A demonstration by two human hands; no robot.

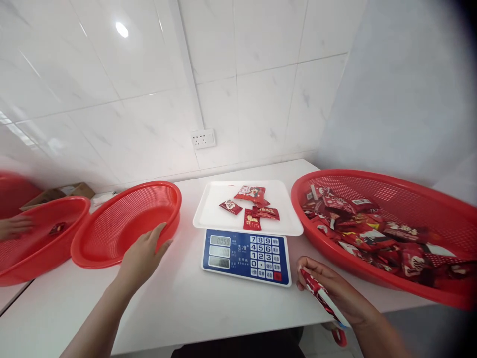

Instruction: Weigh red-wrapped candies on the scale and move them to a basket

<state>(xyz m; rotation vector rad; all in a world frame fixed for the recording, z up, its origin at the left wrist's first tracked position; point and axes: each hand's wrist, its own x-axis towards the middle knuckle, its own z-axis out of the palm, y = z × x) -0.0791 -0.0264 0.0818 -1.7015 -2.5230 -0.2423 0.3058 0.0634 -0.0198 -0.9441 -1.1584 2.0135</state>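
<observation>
My right hand (335, 286) is closed around a red snack packet (320, 293) with a white edge, held just right of the scale. My left hand (146, 254) is open over the near right rim of a red basket (112, 223) with mesh sides; whether it touches the rim, I cannot tell. Between my hands stands a blue and white digital scale (244, 256). On its white tray (212, 191) lie several small red packets (250, 193). To the right, a large red basket (309, 191) holds many red snack packets (367, 236).
Another person's hand (15, 227), blurred, reaches over a further red basket (80, 209) at far left, where a small packet (57, 228) lies. A cardboard box (76, 191) stands behind it. A socket (203, 138) is on the tiled wall behind the white table (179, 298).
</observation>
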